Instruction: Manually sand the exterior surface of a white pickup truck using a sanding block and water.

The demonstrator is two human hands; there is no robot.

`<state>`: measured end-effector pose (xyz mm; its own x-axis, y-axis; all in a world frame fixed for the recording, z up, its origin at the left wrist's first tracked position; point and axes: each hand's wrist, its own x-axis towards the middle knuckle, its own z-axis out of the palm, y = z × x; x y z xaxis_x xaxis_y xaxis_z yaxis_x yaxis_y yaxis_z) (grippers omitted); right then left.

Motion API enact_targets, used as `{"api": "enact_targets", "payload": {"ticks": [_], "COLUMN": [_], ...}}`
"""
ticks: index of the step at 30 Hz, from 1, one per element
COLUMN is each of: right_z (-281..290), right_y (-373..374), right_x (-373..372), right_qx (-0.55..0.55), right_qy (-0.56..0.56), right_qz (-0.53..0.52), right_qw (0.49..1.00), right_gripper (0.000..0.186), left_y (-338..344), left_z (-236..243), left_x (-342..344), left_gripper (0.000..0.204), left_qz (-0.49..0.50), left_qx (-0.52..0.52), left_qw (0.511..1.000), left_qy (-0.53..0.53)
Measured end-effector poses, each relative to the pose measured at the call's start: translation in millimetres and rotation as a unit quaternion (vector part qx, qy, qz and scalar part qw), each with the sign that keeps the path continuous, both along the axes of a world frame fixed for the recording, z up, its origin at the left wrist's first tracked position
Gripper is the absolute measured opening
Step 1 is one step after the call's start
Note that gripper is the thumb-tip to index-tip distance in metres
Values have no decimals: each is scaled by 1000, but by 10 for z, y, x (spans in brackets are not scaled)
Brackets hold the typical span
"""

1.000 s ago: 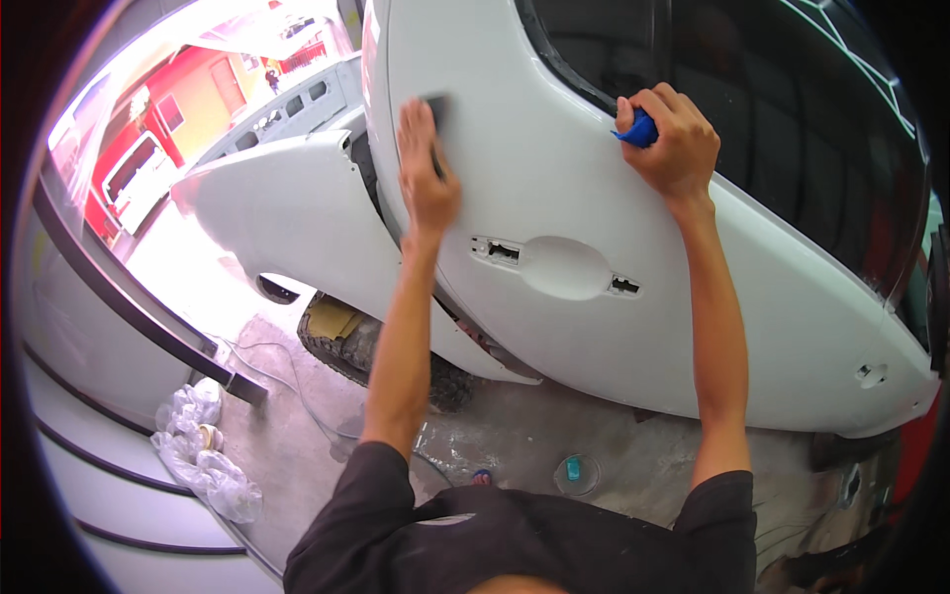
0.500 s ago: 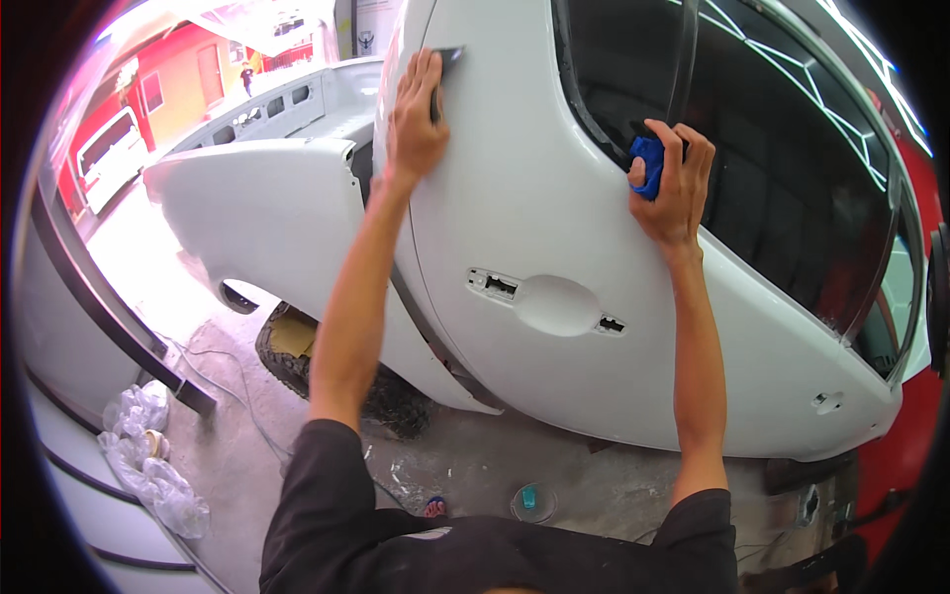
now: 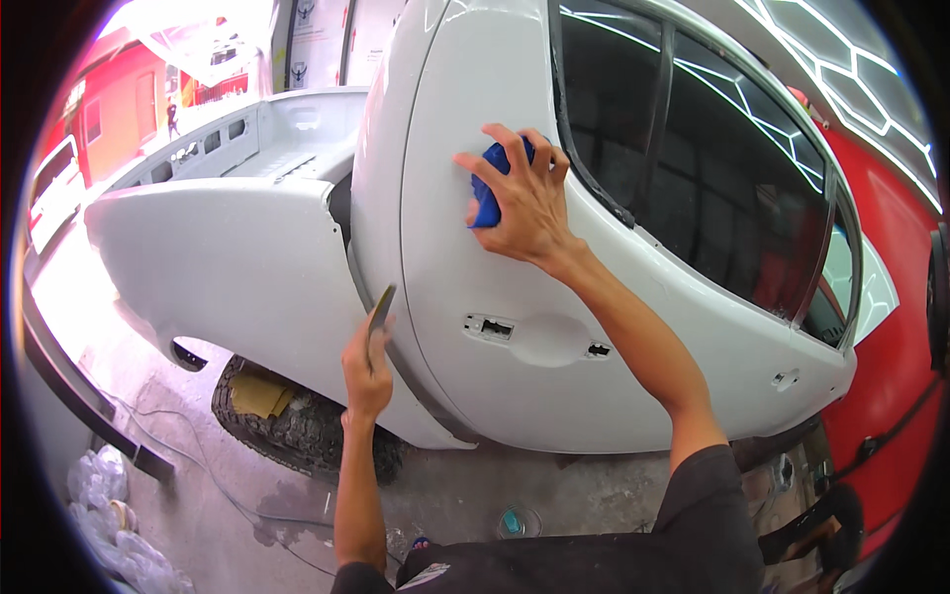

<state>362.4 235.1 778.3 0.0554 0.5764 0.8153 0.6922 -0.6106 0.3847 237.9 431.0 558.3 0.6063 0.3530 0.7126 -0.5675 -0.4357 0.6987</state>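
In front of me stands a white car door (image 3: 475, 396) with a dark window (image 3: 732, 188) and handle openings cut into its skin. My right hand (image 3: 529, 203) is closed around a crumpled blue cloth (image 3: 488, 210), on the upper door panel just left of the window. Lower and to the left, my left hand (image 3: 366, 374) grips a thin, flat, dark piece (image 3: 381, 307) that sticks up past the fingers. What this piece is, I cannot make out. It appears over the gap between door and rear fender, apart from the door face.
The white truck bed side (image 3: 223, 228) stretches left above a knobby tire (image 3: 297, 421) with brown paper on it. Cables (image 3: 213, 460) run over the concrete floor. Crumpled clear plastic (image 3: 109, 525) lies lower left, and a round tub (image 3: 519, 522) stands below the door.
My left hand has come down off the door's upper left edge with the dark piece. My right hand has moved left with the blue cloth, from the window corner onto the panel.
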Motion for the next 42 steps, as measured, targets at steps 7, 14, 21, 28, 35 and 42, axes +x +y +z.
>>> {"api": "enact_targets", "payload": {"ticks": [7, 14, 21, 28, 35, 42], "right_z": [1356, 2669, 1221, -430, -1695, -771], "right_y": [575, 1163, 1371, 899, 570, 849], "right_x": [920, 1432, 714, 184, -402, -56], "right_qx": [163, 243, 184, 61, 16, 165], "right_qy": [-152, 26, -12, -49, 63, -7], "right_qz": [-24, -194, -162, -6, 10, 63], "right_qw": [975, 950, 969, 997, 998, 984], "right_gripper": [39, 73, 59, 37, 43, 60], "left_y": [163, 60, -14, 117, 46, 36], "left_z": [-478, -751, -520, -433, -536, -649], "left_x": [-763, -956, -1022, -1113, -1410, -1648], "left_gripper": [34, 32, 31, 30, 29, 28], "left_qz": [36, 4, 11, 3, 9, 13], "left_qx": [-42, -101, -39, -45, -19, 17], "left_qw": [995, 986, 993, 993, 989, 982], "left_qy": [88, 131, 110, 109, 144, 186]}}
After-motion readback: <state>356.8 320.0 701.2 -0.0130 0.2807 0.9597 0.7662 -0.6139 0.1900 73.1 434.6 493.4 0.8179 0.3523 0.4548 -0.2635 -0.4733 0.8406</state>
